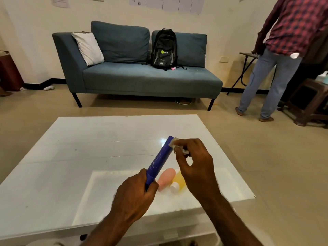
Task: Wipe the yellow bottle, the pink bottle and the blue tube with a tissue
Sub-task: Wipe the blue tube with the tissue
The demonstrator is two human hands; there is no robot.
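Holds the blue tube (160,159) tilted up over the tabletop (88,142), with the left grip (134,194) clamped round its low end. Pinches a scrunched tissue (179,148) in the right grip (195,164) and presses it on the top end of the tube. Looks like wiping the tube right now. Has the pink bottle (166,177) and the yellow bottle (180,180) lying flat on the tabletop below the raised tube, side by side, close together, maybe touching.

Could tip the tube out of the left grip by pushing too hard near the top, with only the low end held. Could then drop it onto the two bottles and send them rolling to the edge. Could also rip the small tissue by rubbing on the end of the tube, or let it slip from the pinch. Better to hold tight and rub softly
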